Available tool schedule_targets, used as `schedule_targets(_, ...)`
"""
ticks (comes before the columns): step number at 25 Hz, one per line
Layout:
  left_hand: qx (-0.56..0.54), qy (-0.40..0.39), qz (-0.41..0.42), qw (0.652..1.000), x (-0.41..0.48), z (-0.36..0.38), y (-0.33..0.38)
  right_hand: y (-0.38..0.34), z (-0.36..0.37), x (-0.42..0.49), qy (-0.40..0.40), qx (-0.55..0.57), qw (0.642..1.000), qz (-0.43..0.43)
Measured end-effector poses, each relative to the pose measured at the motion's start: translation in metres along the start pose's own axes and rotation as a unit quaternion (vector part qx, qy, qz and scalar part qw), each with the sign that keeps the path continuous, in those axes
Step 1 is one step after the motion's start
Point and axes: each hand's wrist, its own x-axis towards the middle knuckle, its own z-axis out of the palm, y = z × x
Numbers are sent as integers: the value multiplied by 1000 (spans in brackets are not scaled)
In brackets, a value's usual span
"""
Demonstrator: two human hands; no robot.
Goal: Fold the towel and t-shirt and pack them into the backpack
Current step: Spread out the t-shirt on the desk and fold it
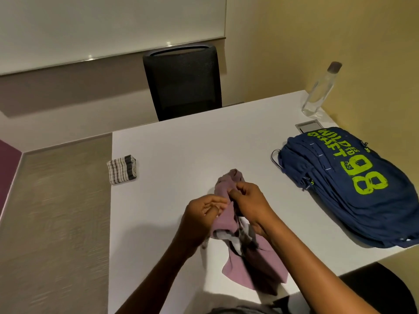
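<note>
both hands — left hand (205, 214) and right hand (247, 200) — pinch the bunched mauve t-shirt (238, 257) above the table's (181, 155) near edge; best shaken flat first — towel (122, 169) folded, backpack (353, 186) right.

Two hands are in view — the left hand (205, 210) and the right hand (248, 200) — and between them they grip one mauve t-shirt (247, 259). On the one white table (192, 143) lie one folded striped towel (122, 169), one navy backpack (353, 189) and one clear bottle (319, 91). Beyond it stands one black chair (183, 80) — a single seat.
</note>
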Motion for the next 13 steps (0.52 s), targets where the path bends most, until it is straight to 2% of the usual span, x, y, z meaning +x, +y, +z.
schedule_targets(2,37,88,65,993,-1,-11,0,-10,-13,-1,-14,-54,998,-35)
schedule_targets(3,59,98,102,988,1,-17,3,-19,-19,-3,-31,-63,996,-51)
schedule_targets(4,76,76,129,986,7,-25,9,-30,-24,-6,-50,-67,994,-68)
schedule_targets(8,112,-107,185,971,16,-33,63,-81,-43,-25,-141,-50,982,-116)
schedule_targets(10,101,-173,190,961,20,-31,85,-110,-54,-39,-157,-44,977,-139)
schedule_targets(13,116,-212,178,954,25,-31,100,-144,-76,-55,-139,-18,974,-175)
